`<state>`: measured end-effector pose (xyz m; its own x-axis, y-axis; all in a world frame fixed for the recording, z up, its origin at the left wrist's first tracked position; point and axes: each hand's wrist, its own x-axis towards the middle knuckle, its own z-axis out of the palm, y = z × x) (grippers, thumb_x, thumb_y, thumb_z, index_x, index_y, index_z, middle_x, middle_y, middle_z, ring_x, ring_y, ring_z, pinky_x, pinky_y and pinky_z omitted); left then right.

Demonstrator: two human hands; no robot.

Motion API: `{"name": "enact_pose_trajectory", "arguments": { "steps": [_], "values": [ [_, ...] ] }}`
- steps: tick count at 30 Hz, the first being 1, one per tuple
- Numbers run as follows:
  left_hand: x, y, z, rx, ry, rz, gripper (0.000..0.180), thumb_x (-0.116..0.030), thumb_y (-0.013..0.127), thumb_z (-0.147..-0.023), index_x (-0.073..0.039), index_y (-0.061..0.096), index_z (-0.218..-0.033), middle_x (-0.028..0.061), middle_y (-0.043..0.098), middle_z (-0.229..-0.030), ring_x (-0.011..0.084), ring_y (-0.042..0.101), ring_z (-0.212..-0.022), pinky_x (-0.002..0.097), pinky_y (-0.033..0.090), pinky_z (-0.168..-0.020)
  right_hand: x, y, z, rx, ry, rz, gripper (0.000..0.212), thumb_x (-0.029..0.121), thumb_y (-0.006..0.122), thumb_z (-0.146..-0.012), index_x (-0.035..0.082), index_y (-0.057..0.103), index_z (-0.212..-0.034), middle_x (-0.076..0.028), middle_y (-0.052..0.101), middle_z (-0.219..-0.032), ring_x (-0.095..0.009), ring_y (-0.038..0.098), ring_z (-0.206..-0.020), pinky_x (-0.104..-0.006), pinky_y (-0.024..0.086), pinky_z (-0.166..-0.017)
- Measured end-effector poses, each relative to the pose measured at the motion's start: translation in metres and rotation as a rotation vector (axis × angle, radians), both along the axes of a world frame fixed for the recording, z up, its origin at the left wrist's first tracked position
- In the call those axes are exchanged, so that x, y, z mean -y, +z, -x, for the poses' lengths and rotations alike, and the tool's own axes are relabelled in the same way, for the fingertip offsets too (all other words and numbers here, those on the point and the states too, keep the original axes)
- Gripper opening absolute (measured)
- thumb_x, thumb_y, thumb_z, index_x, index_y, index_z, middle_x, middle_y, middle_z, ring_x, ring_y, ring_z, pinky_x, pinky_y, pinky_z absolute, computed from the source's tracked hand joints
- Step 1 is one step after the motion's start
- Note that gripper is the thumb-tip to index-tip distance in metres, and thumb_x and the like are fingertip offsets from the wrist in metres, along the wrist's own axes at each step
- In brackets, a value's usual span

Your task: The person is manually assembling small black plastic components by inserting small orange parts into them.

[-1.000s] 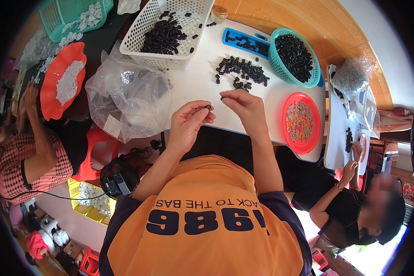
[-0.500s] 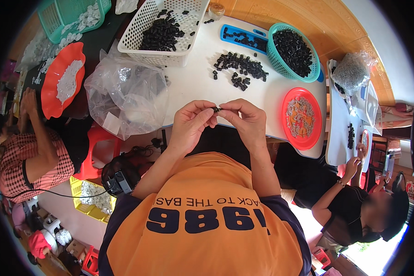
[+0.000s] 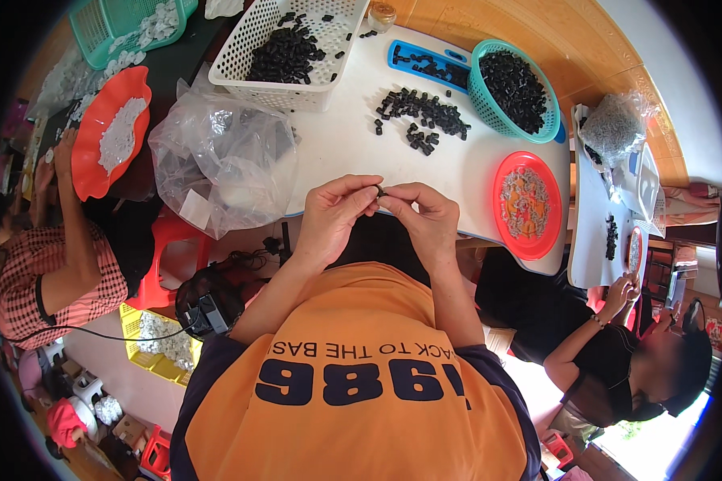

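Observation:
At the table's near edge, my left hand (image 3: 337,212) and my right hand (image 3: 425,216) meet fingertip to fingertip. Pinched between them is a small black part (image 3: 379,191), mostly covered by the fingers; its exact kind is too small to make out. Beyond my hands a loose pile of short black cylindrical parts (image 3: 425,112) lies on the white table (image 3: 337,152). To the right stands a round red tray (image 3: 499,204) holding many tiny silvery pieces.
A white perforated basket (image 3: 285,98), a blue tray (image 3: 427,64) and a green basket (image 3: 489,112) hold black parts along the back. A crumpled clear plastic bag (image 3: 217,160) lies at left, beside a red wavy dish (image 3: 88,160). Co-workers sit on both sides.
My fingertips have shifted slightly around the small black part, and my right hand is a little closer to the left. The left co-worker's hand has moved to the red dish.

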<state>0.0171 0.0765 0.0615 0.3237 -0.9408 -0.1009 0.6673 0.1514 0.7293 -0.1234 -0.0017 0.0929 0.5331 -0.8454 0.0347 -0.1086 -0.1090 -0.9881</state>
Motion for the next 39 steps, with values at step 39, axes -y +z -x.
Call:
{"name": "enact_pose_trajectory", "arguments": {
  "steps": [39],
  "values": [
    [0.001, -0.003, -0.003, -0.782, -0.584, -0.098, 0.027, -0.003, 0.060, -0.094, 0.002, 0.055, -0.119, 0.0085, 0.060, -0.104, 0.0066, 0.055, -0.079, 0.0137, 0.047, -0.059, -0.006, -0.007, 0.020, 0.052, 0.101, 0.049, 0.024, 0.007, 0.075, -0.079, 0.006, 0.072, -0.103, -0.004, 0.070, -0.095, -0.014, 0.058, -0.087, -0.0280, 0.050, -0.079]
  ]
}}
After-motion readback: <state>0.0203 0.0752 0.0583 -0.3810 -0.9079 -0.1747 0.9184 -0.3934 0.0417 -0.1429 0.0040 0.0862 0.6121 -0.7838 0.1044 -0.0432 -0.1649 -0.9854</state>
